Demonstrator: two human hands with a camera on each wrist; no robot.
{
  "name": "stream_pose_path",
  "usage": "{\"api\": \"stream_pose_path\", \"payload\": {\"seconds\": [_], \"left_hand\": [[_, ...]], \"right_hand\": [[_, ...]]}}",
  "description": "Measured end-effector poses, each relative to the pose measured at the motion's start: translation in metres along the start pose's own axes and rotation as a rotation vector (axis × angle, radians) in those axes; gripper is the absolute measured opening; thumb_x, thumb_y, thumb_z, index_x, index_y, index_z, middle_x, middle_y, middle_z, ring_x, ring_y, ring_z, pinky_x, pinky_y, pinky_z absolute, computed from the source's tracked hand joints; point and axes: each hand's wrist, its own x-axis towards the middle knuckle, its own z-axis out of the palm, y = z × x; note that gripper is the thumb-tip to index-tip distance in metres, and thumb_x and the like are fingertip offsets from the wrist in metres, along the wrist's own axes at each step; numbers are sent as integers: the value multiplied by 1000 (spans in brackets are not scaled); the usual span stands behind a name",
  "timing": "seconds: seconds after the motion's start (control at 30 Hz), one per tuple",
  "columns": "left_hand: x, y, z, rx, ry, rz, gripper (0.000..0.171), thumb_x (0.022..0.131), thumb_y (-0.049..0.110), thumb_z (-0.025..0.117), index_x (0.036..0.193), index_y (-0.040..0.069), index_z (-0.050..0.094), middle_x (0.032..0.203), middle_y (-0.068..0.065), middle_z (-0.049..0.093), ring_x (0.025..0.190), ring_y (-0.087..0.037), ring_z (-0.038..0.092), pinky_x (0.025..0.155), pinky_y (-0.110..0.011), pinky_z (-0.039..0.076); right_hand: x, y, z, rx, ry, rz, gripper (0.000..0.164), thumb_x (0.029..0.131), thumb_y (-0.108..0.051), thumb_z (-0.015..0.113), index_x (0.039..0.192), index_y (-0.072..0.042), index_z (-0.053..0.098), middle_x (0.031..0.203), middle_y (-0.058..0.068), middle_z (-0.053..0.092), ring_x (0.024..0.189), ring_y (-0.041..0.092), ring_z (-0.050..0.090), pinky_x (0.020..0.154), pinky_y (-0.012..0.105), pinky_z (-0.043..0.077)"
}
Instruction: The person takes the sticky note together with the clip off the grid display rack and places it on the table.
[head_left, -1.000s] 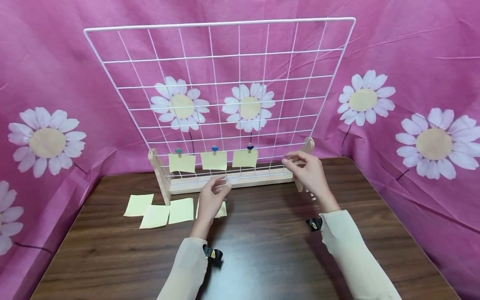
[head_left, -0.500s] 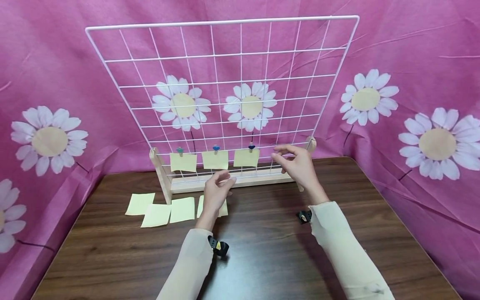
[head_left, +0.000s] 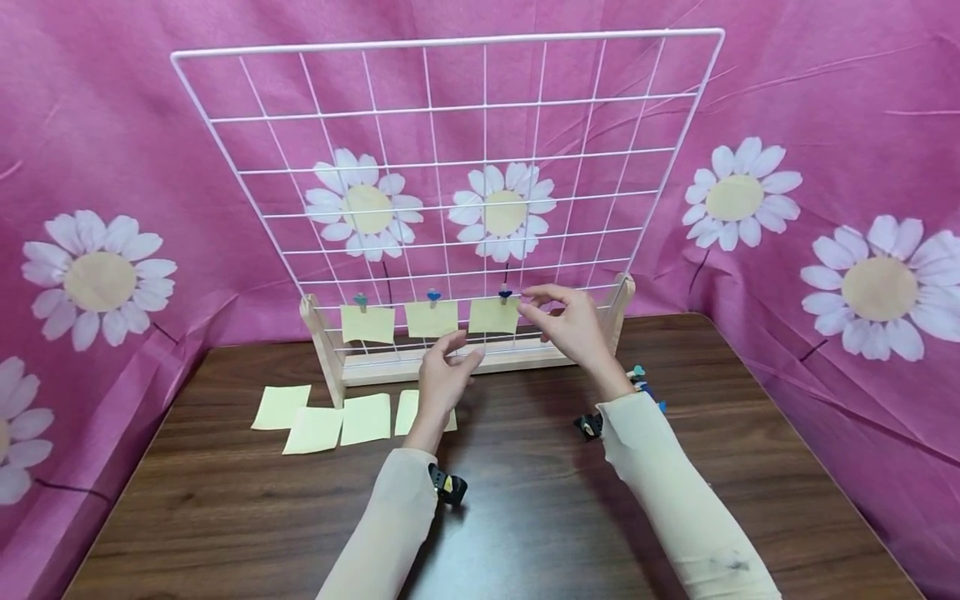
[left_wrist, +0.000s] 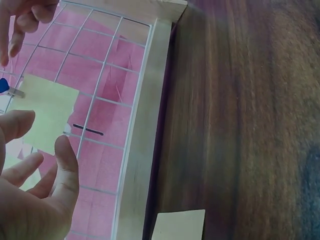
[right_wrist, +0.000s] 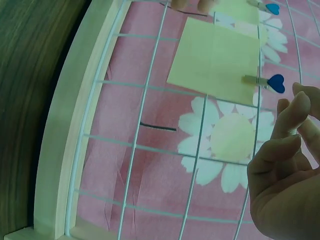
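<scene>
Three yellow sticky notes hang in a row low on a white wire grid (head_left: 450, 108), each under a heart-topped clip. The rightmost hung note (head_left: 493, 317) has a dark blue clip (right_wrist: 276, 83). Beside that note's right edge hovers my right hand (head_left: 573, 327), fingers bent loosely with nothing visible between them. Just below the hung notes my left hand (head_left: 444, 379) is held up, thumb and fingers apart and holding nothing. In the left wrist view its thumb and fingers appear in front of the rightmost note (left_wrist: 47, 112); whether they touch it cannot be told.
The grid stands in a wooden base (head_left: 382, 368) on a dark wooden table (head_left: 525, 517). Several loose sticky notes (head_left: 365, 419) lie at the left, one partly behind my left hand. More clips (head_left: 639, 375) lie right of the base, partly hidden by my right arm. A pink flowered cloth (head_left: 750, 75) surrounds the table.
My right hand has moved left along the grid, from near the right post to the rightmost hung note. The left hand has shifted slightly right and up. The clips at right have come into view.
</scene>
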Motion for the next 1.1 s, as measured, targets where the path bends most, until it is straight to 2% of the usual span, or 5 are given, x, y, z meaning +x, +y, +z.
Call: {"api": "stream_pose_path", "payload": {"seconds": [0.27,0.43,0.67,0.9,1.1], "left_hand": [[3,3,4,-23,-15,10,51,89,13,77,137,4,60,136,-16,61,94,-23,71,64,-34,60],[4,5,6,-32,-20,-1,51,90,12,76,137,4,59,138,-17,59,89,-36,71,61,-29,59],[5,7,9,-87,-39,-22,51,92,8,73,139,2,55,140,-19,56,99,-39,69,63,-30,60],[5,6,12,-161,-64,-52,54,93,5,69,143,1,48,146,-20,50,105,-42,66,67,-34,61],[7,4,14,-215,-49,-65,52,94,4,68,142,0,48,139,-20,54,110,-44,63,68,-34,61]], "right_hand": [[6,-6,10,-41,21,19,26,93,-16,74,116,-4,75,89,11,72,57,39,64,43,23,45],[10,-8,17,-72,28,5,26,94,-18,74,117,-4,75,89,10,73,57,34,67,45,26,51],[15,-11,23,-184,46,-20,34,92,-17,75,124,-6,72,90,10,74,75,23,71,57,28,55],[16,-11,25,-198,-9,24,37,94,-17,73,128,-5,69,92,11,74,65,22,69,53,30,54],[19,-11,26,-229,-2,22,31,97,-20,70,124,-5,72,94,10,74,70,24,70,57,32,54]]}}
